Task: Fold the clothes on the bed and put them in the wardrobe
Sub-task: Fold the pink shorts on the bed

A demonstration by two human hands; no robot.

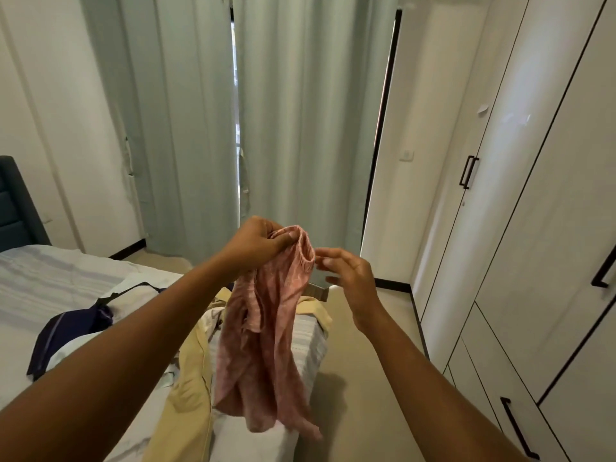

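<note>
**Currently: pink garment hangs from left-hand grip, free edge just right of it**

Obs. The left hand (258, 243) is raised in front of the body. Its fingers (283, 242) and thumb are curled tight on the gathered top edge of the pink garment (266, 345).

The garment's long axis is vertical. It drops straight down from the left fingers, crumpled and unspread, and its lower end hangs in front of the corner of the bed (50, 278).

The right hand (346, 275) sits just to the right of that top edge. Its fingers are apart and relaxed and hold nothing. The fingertips are level with the elastic rim, but I cannot tell whether they touch it.

Judgement. The step in hand is opening the piece out before folding. The right hand is the nearer free hand, and the loose part of the rim lies directly leftward of its fingertips.

Other items. A yellow garment (193, 395) and a dark garment (66, 331) lie on the bed below and left of the left fingers. The wardrobe (533, 228), doors closed, stands well to the right of the right fingers.
</note>
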